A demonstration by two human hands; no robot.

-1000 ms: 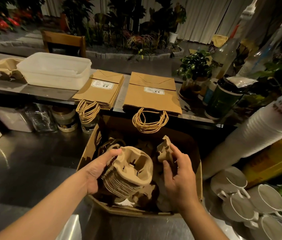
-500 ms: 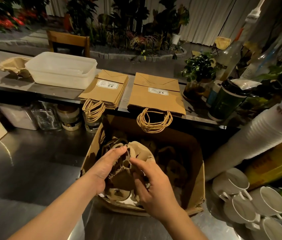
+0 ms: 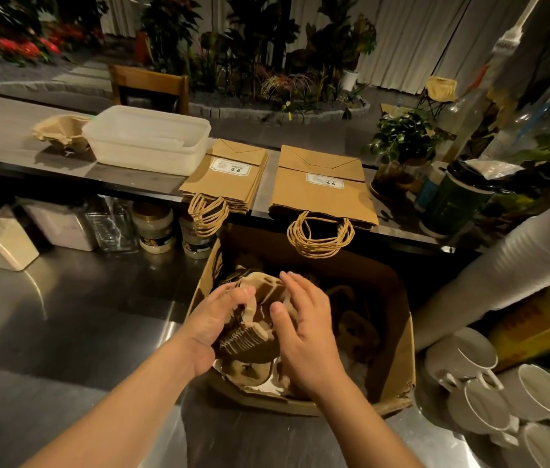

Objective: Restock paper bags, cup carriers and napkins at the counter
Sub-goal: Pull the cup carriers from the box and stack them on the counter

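Inside the open cardboard box on the steel worktop, the left hand's fingers curl over the near rim of a nested stack of cup carriers, thumb underneath, so the left hand grips the stack from its left side. The right hand lies against the stack's right side with fingers nearly straight and spread, thumb pressed on the pulp edge; it touches the stack without clearly closing round it. The stack is tilted, its stepped edges facing the camera, and sits at the box's near left corner over more loose carriers deeper in the box.

On the raised counter behind the box, two piles of paper bags lie flat with twine handles hanging over the near edge: a smaller pile to the left and a larger pile to the right, apart from one another. Left of them stands a translucent plastic tub, and beside its left end another cup carrier. By the worktop's right edge white mugs lie clustered beneath a long sleeve of stacked cups.
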